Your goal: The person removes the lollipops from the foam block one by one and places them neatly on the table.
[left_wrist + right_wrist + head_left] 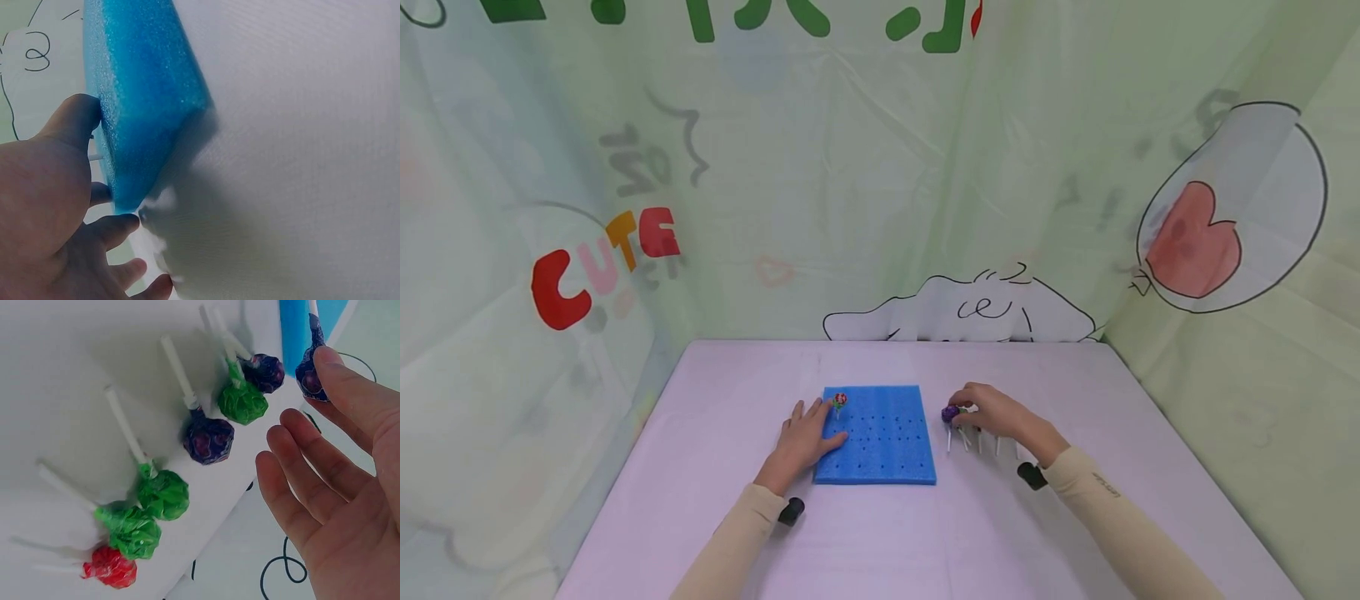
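Observation:
My right hand (988,411) pinches a purple-wrapped lollipop (310,375) between thumb and index finger, its white stick pointing down in the head view. The other three fingers are apart from it. Below and beside that hand lie several lollipops, among them a purple one (209,439), a green one (164,494) and a red one (112,565). My left hand (803,435) rests with spread fingers on the left side of a blue foam board (883,458) dotted with small holes. A red-and-green lollipop (840,400) stands upright in the board's far left corner, beside the left fingertips.
Board and lollipops are on a table with a pale lilac cover (880,542). A printed curtain (880,167) hangs behind and along both sides of the table. Dark wrist cameras sit under both wrists, the right one (1032,476) close to the tabletop.

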A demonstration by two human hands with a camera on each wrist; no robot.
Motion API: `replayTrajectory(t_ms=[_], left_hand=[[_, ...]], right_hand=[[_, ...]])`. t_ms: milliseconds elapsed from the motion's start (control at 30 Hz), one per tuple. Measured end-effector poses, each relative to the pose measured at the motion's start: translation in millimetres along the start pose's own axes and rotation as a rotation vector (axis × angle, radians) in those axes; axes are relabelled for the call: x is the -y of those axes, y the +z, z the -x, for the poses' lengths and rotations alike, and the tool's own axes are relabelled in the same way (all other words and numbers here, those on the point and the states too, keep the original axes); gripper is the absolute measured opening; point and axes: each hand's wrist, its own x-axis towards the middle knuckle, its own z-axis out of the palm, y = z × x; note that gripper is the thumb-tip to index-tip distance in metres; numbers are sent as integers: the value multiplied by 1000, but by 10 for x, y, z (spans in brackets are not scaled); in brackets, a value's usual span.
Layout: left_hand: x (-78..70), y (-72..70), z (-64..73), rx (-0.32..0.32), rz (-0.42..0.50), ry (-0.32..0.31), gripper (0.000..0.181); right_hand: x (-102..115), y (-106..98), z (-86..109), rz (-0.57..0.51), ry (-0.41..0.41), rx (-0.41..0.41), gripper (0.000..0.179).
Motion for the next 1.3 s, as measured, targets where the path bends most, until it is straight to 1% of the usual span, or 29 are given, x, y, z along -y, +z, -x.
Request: replayTrajectory(t_ms=[333, 433, 633, 767, 900, 1133, 1300], left_hand=[[14, 9, -18, 4, -16, 3, 77], [18, 11, -16, 7, -16, 2, 77], [13, 11, 11, 4, -5, 2, 77], [5, 4, 12, 0, -4, 5, 76], [-11, -8, 4, -2, 3, 4, 75], [0, 1, 3, 0, 11, -11, 75], [-1, 6, -3, 1, 12, -9, 75]], right_hand=[[-202, -50, 80, 3, 13, 5, 29], [-255, -65, 123, 12, 5, 2, 29], [-321, -98, 229, 7, -8, -16, 29], [-354, -147, 287, 14, -10, -7, 30], [-391, -207, 315, 11, 1, 9, 31], [-488, -277, 345, 7, 66, 35, 30], [-573, -298, 391, 12, 57, 41, 28]])
